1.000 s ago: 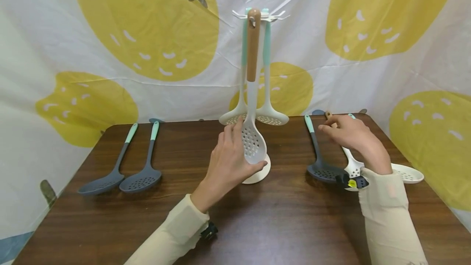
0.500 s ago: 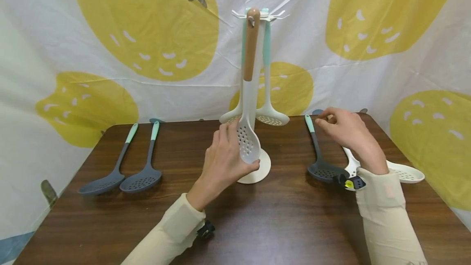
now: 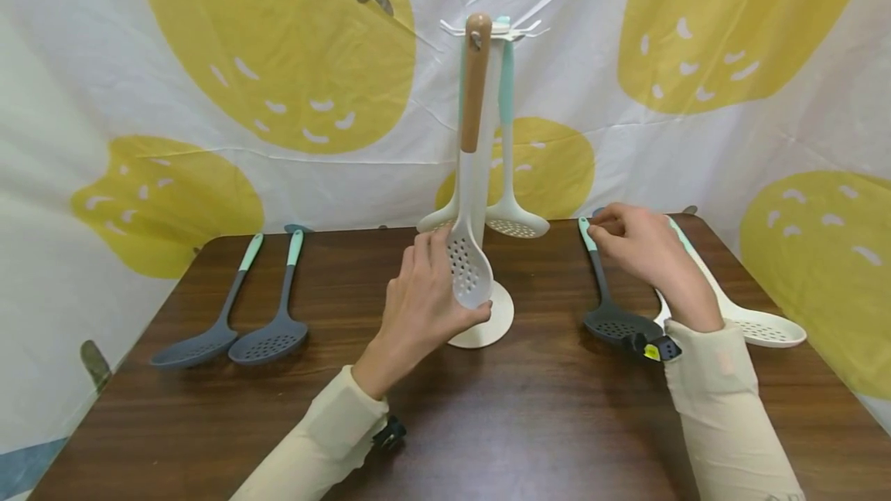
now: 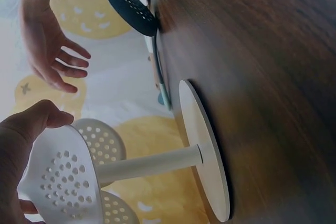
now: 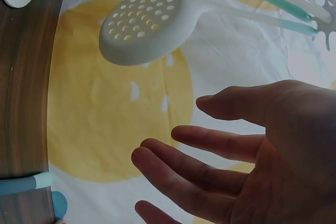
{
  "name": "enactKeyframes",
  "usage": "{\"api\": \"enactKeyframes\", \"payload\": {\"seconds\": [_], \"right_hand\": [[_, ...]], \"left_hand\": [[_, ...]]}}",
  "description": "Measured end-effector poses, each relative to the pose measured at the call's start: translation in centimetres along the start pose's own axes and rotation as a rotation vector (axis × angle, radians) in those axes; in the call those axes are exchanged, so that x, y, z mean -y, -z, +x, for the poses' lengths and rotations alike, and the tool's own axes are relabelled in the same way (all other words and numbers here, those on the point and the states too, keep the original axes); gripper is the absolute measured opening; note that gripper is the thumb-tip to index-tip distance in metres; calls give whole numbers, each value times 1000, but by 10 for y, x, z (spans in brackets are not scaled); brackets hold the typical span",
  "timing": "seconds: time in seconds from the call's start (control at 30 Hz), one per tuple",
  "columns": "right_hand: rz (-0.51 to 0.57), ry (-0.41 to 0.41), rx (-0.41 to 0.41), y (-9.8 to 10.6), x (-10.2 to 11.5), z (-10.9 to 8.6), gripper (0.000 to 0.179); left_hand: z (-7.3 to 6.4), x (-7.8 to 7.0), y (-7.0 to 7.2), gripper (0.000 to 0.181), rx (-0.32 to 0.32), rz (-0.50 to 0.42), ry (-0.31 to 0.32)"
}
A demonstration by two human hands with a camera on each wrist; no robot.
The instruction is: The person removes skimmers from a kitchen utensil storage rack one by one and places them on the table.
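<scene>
My left hand [image 3: 421, 292] holds the head of a white skimmer [image 3: 472, 273] by its edges, fingers on the left rim and thumb near the lower tip. This skimmer has a brown wood-coloured handle and hangs upright at the front of a white utensil stand [image 3: 497, 323]. In the left wrist view, its perforated head [image 4: 65, 177] lies between thumb and fingers. Away to the right, my right hand [image 3: 643, 253] hovers over the utensils there, holding nothing. Its fingers [image 5: 199, 174] are spread and loosely bent in the right wrist view.
Behind, two mint-handled skimmers [image 3: 517, 223] hang from the stand. Two grey skimmers [image 3: 267, 340] lie on the table's left. On the right lie a dark grey skimmer [image 3: 616, 323], a white skimmer [image 3: 766, 327] and another white utensil, partly hidden by my right arm.
My left hand and the lower part of the brown-handled skimmer have shifted slightly left, then stayed still. My right hand has drifted left and a little upward.
</scene>
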State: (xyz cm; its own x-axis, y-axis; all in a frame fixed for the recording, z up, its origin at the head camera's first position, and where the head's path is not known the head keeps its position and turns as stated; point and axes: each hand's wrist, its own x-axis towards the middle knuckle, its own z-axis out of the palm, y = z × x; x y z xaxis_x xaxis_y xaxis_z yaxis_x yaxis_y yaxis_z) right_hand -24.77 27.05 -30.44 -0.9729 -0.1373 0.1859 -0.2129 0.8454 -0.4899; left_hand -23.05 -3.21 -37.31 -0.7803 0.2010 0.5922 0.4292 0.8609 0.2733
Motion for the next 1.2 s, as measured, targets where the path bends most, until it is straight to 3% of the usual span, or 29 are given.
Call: {"api": "enactKeyframes", "payload": {"seconds": [0.37, 0.57, 0.77, 0.93, 1.07, 1.2], "right_hand": [[-2, 12, -13, -7, 11, 1, 39], [6, 55, -50, -11, 17, 1, 43], [50, 108, -82, -17, 24, 4, 44], [64, 110, -21, -24, 28, 6, 50], [87, 122, -3, -30, 31, 6, 57], [103, 131, 9, -36, 31, 7, 66]], "left_hand": [[-1, 1, 8, 111, -20, 18, -20], [-7, 10, 16, 114, 13, -13, 45], [-17, 33, 28, 116, 43, -16, 116], [-28, 59, 32, 117, 55, 9, 151], [-34, 79, 33, 119, 76, 65, 168], [-35, 91, 33, 116, 141, 131, 173]]}}
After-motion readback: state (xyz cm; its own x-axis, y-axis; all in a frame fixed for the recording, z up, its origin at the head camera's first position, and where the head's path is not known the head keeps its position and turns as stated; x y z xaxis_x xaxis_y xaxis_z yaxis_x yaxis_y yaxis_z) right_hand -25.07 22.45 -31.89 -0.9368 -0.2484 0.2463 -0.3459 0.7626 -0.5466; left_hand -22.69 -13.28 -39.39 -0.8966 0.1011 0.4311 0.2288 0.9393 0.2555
